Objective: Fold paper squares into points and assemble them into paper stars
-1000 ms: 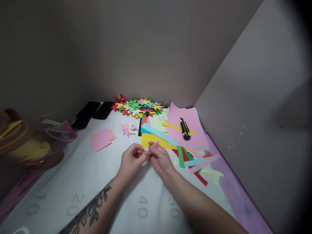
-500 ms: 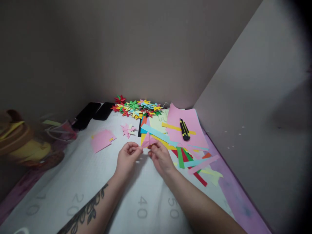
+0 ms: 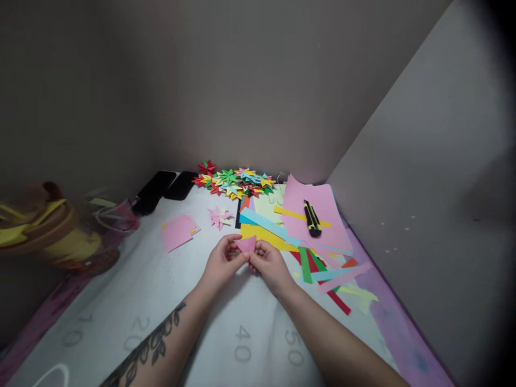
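A: Where is the folded pink paper (image 3: 245, 245)?

B: Right between the two hands, up at the fingertips. The left hand (image 3: 223, 262) has its edge pinched, thumb on the near side and fingers curled in behind. The right hand (image 3: 274, 267) pinches it from the opposite side.

A: So which one is nearer?

B: Neither, as far as I can judge; both touch it. The thumb tips come close together at its lower end.

A: And how does it lie?

B: Its longest visible edge runs crosswise from hand to hand, on the side away from the thumbs, and it narrows down toward them. The fingers cover some of it, so I can't tell its whole shape.

A: What's around them?

B: A yellow sheet (image 3: 262, 235) lies on the counter (image 3: 161, 301) just past the fingertips. Beyond the left hand is a pink paper star (image 3: 220, 217), with pink paper squares (image 3: 177, 232) off to its left. Out past the right hand, a cutter (image 3: 313, 220) rests on a pink sheet (image 3: 300, 191), and a green strip (image 3: 305, 264) lies near that hand's right side.
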`<state>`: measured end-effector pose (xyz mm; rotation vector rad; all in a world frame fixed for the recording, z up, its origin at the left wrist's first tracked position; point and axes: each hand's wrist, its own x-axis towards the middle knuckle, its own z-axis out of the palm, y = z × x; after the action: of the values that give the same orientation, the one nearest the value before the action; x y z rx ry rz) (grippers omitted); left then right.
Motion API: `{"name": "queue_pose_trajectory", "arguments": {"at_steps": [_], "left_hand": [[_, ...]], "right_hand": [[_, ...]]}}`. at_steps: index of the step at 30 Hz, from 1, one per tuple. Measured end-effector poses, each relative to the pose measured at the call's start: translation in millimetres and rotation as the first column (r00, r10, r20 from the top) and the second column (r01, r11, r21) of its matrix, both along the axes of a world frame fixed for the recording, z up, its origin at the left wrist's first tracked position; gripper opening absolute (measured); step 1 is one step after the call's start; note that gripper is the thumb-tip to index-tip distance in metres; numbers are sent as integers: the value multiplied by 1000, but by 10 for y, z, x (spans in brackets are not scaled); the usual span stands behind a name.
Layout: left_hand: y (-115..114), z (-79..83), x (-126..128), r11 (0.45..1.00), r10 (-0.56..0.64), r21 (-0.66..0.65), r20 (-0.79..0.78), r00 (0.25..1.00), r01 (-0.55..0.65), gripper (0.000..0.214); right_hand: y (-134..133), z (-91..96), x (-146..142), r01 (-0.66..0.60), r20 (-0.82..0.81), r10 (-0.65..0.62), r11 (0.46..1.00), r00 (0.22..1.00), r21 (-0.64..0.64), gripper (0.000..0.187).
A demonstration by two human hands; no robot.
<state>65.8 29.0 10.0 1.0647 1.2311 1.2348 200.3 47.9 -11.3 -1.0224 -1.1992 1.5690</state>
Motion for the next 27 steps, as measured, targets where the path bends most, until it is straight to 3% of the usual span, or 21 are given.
{"name": "queue_pose_trajectory", "arguments": {"at_steps": [3, 7, 13, 19, 23, 27], "left_hand": [[18, -12, -31, 1000, 14, -23, -8, 1000, -14, 47], [45, -32, -93, 999, 13, -32, -19, 1000, -14, 46], [53, -107, -182, 982, -182, -53, -24, 983, 180, 34], [52, -78, -188, 974, -218, -70, -51, 975, 214, 22], [70, -61, -186, 970, -222, -105, -27, 975, 218, 17], [86, -64, -180, 957, -240, -158, 34, 970, 242, 19]], "right_hand": [[-16, 8, -21, -5, -3, 6, 998, 1000, 65, 19], [-29, 16, -22, 83, 51, -87, 993, 995, 89, 23], [-53, 41, -7, 45, 253, -90, 983, 963, 176, 5], [-34, 35, -37, 207, 81, -213, 976, 974, 72, 17], [9, 28, -68, 227, -9, -227, 973, 974, -26, 22], [45, 14, -91, 233, -4, -233, 972, 972, -34, 21]]}}
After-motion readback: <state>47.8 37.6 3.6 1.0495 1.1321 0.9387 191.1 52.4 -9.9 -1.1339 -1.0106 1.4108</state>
